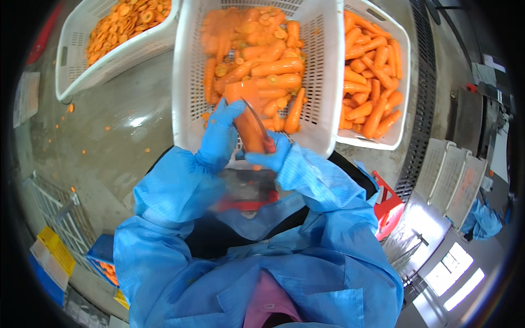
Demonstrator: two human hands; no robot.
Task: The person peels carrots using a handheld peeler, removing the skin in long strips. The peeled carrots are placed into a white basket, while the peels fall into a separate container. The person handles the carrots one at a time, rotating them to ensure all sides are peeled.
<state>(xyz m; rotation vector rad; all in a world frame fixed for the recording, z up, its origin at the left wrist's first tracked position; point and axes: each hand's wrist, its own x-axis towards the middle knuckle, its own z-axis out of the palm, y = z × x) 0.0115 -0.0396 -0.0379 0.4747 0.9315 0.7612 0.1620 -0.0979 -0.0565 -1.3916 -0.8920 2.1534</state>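
Observation:
Blue gloves cover both of my hands. My left hand [219, 129] holds a thick peeled carrot [247, 131] upright over the near end of a white plastic crate [324, 123]. In my right hand [274, 153] is a knife [256, 115] with a red handle, its thin blade lying along the carrot's right side. Whether the blade is cutting in cannot be made out. Inside the crate lie whole carrots [279, 67], shorter pieces and round end slices. Its upper left part looks hazy.
To the left, a white crate [65, 78] holds carrot slices [127, 24]. Another white crate [400, 135] at right holds peeled carrots [373, 82]. A red plastic stool [389, 209] stands by my right elbow. Carrot scraps dot the wet floor [123, 110]; a drain grate [424, 82] runs along the right.

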